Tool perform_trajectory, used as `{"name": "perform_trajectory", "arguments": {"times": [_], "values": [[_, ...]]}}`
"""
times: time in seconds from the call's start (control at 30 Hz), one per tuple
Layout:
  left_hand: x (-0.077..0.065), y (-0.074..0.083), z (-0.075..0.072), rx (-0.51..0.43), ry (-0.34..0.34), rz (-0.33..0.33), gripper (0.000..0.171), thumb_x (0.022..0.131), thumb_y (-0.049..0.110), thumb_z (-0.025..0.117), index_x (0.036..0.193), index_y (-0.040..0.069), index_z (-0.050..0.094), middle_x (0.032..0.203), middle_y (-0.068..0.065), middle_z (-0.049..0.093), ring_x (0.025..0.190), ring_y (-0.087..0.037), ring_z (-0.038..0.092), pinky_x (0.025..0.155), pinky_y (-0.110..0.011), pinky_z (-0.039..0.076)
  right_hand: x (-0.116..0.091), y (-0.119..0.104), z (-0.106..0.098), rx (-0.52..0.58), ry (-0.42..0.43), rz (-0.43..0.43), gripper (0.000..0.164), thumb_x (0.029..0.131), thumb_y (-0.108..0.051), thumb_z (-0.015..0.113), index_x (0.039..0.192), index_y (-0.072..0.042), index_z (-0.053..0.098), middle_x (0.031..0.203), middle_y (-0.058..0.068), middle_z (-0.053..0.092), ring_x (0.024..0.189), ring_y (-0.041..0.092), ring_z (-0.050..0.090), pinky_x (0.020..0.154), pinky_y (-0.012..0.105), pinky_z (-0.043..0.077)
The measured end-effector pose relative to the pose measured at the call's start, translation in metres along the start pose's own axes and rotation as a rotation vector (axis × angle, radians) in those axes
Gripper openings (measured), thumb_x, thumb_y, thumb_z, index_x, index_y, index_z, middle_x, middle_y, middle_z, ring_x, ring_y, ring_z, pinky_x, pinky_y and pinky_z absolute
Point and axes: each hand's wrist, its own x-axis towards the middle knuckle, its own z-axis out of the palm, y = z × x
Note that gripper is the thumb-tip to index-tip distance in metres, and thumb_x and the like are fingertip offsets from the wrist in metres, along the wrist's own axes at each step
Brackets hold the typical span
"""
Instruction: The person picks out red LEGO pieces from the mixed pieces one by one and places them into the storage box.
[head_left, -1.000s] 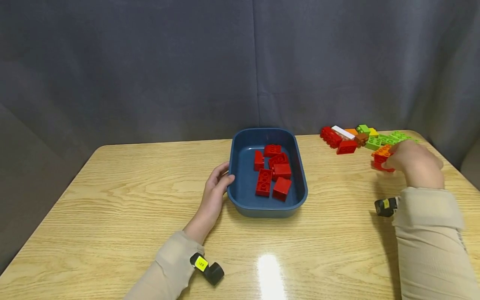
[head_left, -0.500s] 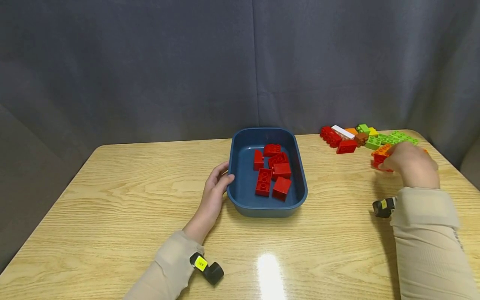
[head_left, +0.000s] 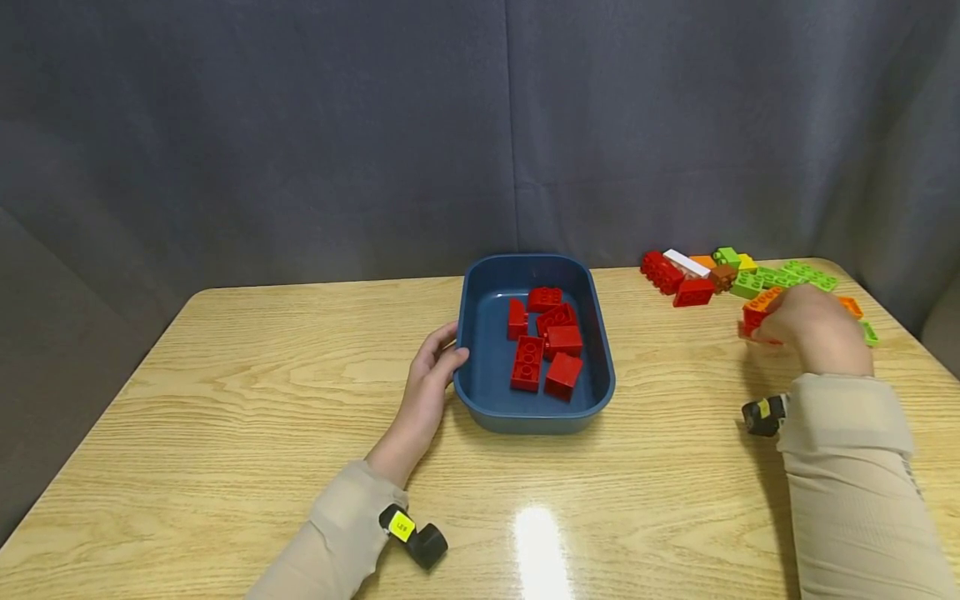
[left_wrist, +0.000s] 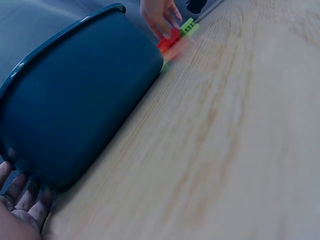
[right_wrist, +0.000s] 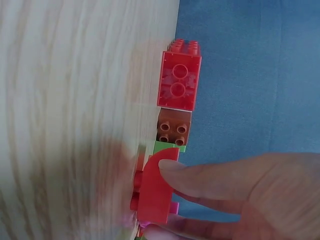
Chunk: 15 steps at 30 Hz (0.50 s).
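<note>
The bin [head_left: 534, 425] is placed upright near the middle of the surface [head_left: 247, 400]. Its left wall is held by the left hand [head_left: 429, 383] — thumb at the rim, fingers laid against the outer wall. Six red bricks [head_left: 527, 364] are contained in the bin in mixed orientations. At the right of the surface, well apart from the bin, a curved brick [right_wrist: 156, 192], red in colour, is pinched by the right hand [head_left: 817, 329]. An orange brick [head_left: 767, 297] is located just beside that hand; whether it is touched cannot be told. Loose pieces are grouped near the rear edge — green bricks [head_left: 808, 273], a white brick [head_left: 686, 264], a brown brick [right_wrist: 174, 126] and a tipped red brick [right_wrist: 178, 81], its hollow underside exposed.
</note>
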Motion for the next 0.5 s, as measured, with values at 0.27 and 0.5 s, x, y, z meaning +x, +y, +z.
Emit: {"name": "perform_trajectory", "arguments": {"times": [0.27,0.5], "values": [[0.0008,-0.0001,0.0,-0.001,0.015,-0.001,0.048,0.091,0.017,0.046,0.137,0.007,0.043,0.141,-0.017,0.046,0.123,-0.028,0.047,0.105,-0.048,0.036,-0.0043,-0.0057,0.0009,0.026,0.013,-0.059,0.025,0.076,-0.019,0.065,0.085,0.004,0.06,0.079,0.017,0.046,0.073,0.033,0.045,0.058,0.04,0.039],[0.001,-0.0007,0.0002,-0.003,0.012,0.001,0.047,0.091,0.017,0.046,0.137,0.008,0.043,0.142,-0.017,0.046,0.124,-0.028,0.046,0.107,-0.049,0.034,-0.0063,-0.0078,0.0023,0.029,-0.025,-0.054,0.02,0.074,-0.014,0.061,0.084,0.004,0.059,0.074,0.015,0.044,0.07,0.031,0.045,0.054,0.037,0.037]]}}
